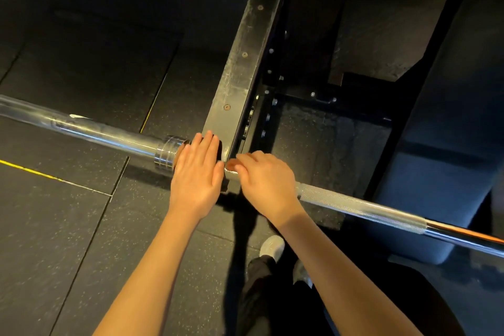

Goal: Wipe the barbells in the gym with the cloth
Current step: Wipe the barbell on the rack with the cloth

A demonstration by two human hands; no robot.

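Touching 1 barbell (354, 207): L hand (196, 174); R hand (267, 185).

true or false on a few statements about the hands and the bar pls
1. The left hand lies flat, fingers straight, beside the collar of the barbell. True.
2. The right hand hangs clear of the barbell. False: its fingers curl over the bar.
3. The knurled section lies on the right hand's side. True.
4. Weight plates are loaded on the sleeve. False: the sleeve is bare.
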